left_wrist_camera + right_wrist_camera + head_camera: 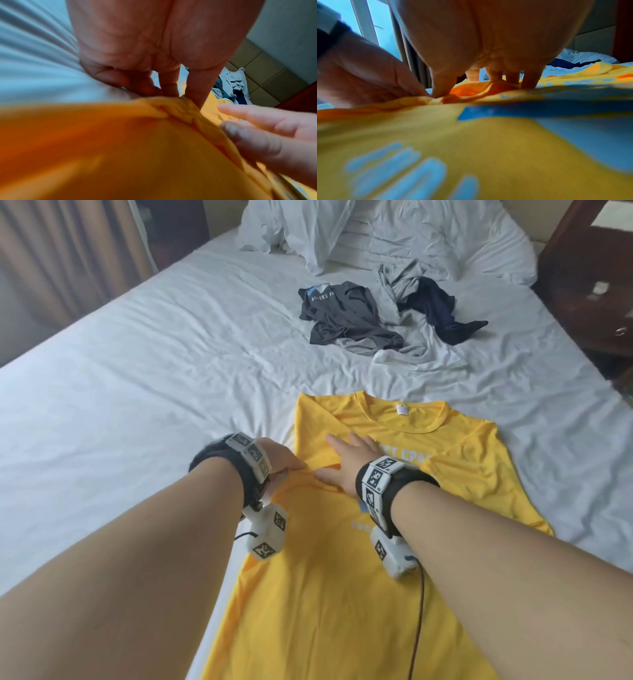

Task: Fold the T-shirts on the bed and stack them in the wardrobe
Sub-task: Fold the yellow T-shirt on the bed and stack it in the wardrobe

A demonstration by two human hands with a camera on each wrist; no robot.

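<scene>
A yellow T-shirt (pixel 342 577) with blue print lies front up on the white bed (pixel 137 371), collar away from me. Its left sleeve is folded inward over the chest. My left hand (pixel 279 462) is at the shirt's left edge, and its thumb and fingertips (pixel 171 93) pinch a bunched fold of yellow fabric (pixel 171 109). My right hand (pixel 346 460) lies flat on the folded part, with fingers (pixel 529 79) straight and spread, pressing the cloth (pixel 436 128) down. The two hands almost touch.
Farther up the bed lie crumpled shirts: a dark grey one (pixel 346 316), a light grey one (pixel 397 285) and a navy one (pixel 442 309). White pillows (pixel 376 231) sit at the head. A dark wooden bedside table (pixel 589 285) stands right, curtains (pixel 68 251) left.
</scene>
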